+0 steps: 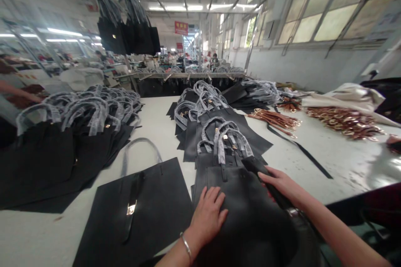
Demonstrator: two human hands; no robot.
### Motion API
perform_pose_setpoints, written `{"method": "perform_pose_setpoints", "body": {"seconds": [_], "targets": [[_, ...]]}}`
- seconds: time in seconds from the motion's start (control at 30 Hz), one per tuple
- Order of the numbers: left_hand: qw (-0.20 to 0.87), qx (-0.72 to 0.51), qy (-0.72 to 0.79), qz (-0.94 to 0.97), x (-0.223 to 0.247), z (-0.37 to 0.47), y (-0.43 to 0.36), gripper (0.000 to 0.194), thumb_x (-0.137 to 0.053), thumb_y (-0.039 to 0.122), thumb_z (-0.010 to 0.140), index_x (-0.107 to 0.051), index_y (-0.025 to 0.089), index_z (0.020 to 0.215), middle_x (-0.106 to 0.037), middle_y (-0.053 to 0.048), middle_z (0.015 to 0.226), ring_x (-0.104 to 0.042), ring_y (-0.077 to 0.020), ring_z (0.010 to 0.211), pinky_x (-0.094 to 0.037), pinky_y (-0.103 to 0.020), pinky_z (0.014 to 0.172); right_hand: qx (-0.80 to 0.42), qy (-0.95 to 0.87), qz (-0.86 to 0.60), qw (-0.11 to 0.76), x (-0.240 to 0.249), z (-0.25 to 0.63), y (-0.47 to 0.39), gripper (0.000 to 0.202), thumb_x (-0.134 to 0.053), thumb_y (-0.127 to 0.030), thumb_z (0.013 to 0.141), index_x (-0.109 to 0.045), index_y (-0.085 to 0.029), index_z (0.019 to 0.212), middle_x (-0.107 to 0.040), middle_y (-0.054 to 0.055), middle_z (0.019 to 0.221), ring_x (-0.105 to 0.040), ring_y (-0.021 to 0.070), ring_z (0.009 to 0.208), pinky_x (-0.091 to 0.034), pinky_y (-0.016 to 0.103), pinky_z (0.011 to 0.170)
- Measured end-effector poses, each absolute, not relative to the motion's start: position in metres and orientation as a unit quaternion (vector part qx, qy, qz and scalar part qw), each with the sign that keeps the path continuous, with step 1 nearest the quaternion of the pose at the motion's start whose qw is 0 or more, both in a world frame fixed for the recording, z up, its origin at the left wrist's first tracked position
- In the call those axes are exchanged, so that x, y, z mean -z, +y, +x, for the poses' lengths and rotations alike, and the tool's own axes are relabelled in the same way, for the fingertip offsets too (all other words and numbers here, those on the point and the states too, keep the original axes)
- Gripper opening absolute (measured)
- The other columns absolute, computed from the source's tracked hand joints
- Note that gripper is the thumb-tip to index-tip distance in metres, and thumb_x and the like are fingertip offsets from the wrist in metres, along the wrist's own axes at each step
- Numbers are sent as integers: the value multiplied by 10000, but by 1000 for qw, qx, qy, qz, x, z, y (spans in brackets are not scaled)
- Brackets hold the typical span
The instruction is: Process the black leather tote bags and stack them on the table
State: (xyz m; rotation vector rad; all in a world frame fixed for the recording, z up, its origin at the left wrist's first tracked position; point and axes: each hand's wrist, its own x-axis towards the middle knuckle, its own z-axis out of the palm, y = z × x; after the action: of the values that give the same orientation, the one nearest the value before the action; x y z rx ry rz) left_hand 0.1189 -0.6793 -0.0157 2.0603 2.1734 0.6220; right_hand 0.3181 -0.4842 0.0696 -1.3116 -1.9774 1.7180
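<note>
Black bag [247,219] and strip [272,190] occupy both hands [208,215].

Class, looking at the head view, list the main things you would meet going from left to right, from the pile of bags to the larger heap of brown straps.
Pile of bags, single black bag, left hand, right hand, larger heap of brown straps.

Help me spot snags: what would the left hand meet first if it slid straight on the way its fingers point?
Across the black bag under it, the left hand would probably first meet the lower end of the wrapped handle, though depth is hard to judge.
</note>
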Motion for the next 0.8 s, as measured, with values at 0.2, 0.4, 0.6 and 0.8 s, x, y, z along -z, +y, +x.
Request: {"method": "perform_pose_setpoints", "body": {"seconds": [0.2, 0.4, 0.6, 0.8], "targets": [[32, -205, 707, 676, 15, 119, -678, 388, -469, 409, 916, -486, 254, 1272, -478, -46, 1376, -395, -240, 1299, -245, -485, 1152, -603, -661, -446, -9, -77, 333, -485, 370, -648, -463, 786, -557, -192, 1022, -550, -34, 612, -528, 133, 389, -428, 220, 320], [29, -198, 712, 673, 15, 121, -679, 404, -470, 413, 912, -481, 256, 1283, -483, -53, 1373, -394, -249, 1295, -247, -497, 1141, -601, -684, -413, 11, -76, 288, -490, 417, -624, -461, 804, -537, -213, 1128, -523, -54, 604, -520, 126, 393, -424, 215, 332], [39, -204, 715, 668, 15, 132, -694, 424, -447, 409, 918, -460, 261, 1315, -469, -60, 1389, -390, -259, 1292, -235, -515, 1130, -614, -696, -373, -25, -85, 275, -503, 417, -644, -505, 787, -553, -235, 1091, -539, -57, 626, -529, 110, 403, -419, 194, 354], [46, -202, 718, 665, 9, 137, -699, 434, -445, 424, 911, -465, 260, 1313, -468, -67, 1386, -377, -268, 1289, -224, -527, 1119, -615, -691, -371, -81, -75, 247, -510, 299, -590, -476, 823, -526, -208, 940, -535, -55, 583, -518, 107, 367, -390, 179, 335]]}}
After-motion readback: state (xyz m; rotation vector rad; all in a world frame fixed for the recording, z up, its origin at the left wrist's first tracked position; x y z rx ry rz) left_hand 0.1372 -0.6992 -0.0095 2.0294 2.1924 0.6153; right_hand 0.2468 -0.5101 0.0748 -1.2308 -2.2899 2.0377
